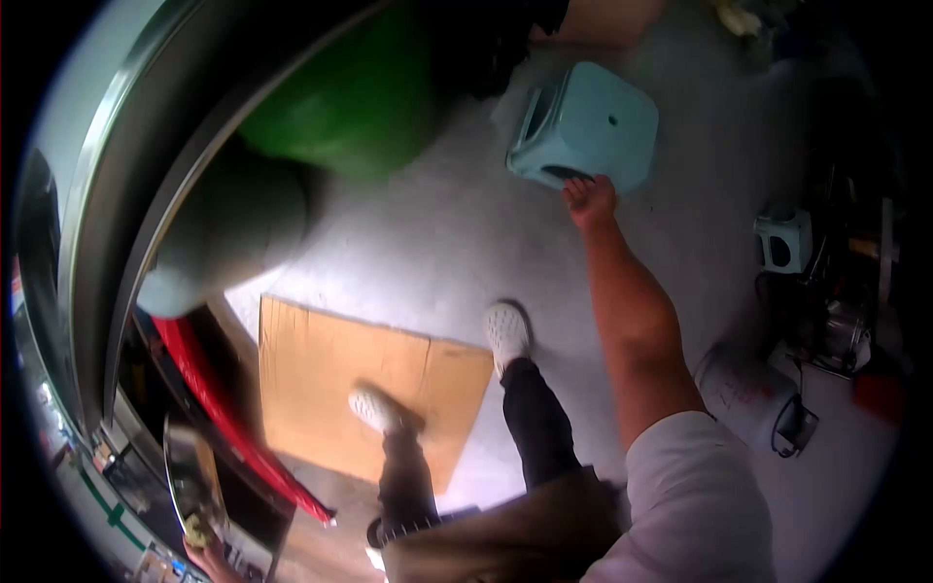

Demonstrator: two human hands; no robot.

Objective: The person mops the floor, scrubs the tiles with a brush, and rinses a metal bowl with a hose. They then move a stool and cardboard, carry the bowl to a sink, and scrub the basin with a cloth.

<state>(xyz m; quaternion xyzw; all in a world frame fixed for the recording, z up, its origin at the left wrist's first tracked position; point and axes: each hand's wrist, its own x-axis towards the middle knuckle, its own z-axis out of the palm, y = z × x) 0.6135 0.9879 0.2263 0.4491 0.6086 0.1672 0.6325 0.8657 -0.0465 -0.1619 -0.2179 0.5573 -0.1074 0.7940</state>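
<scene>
My right hand [590, 201] is at the near edge of a light blue plastic stool [607, 121], its fingers curled at the opening in the stool's side. The stool is tilted over the grey floor. At the lower left my left hand [206, 549] is closed around a small pale yellow-green item [199, 531] that I cannot make out. Just above that hand, a shiny metal bowl or pan [194, 466] stands on its side; whether the hand also holds it is unclear.
A flattened cardboard sheet [330, 340] lies under one foot. A green container [340, 107] and grey bin [233, 233] stand at upper left, beside a metal counter edge [92, 194]. At right are a small stool [785, 241] and a white bucket [743, 394].
</scene>
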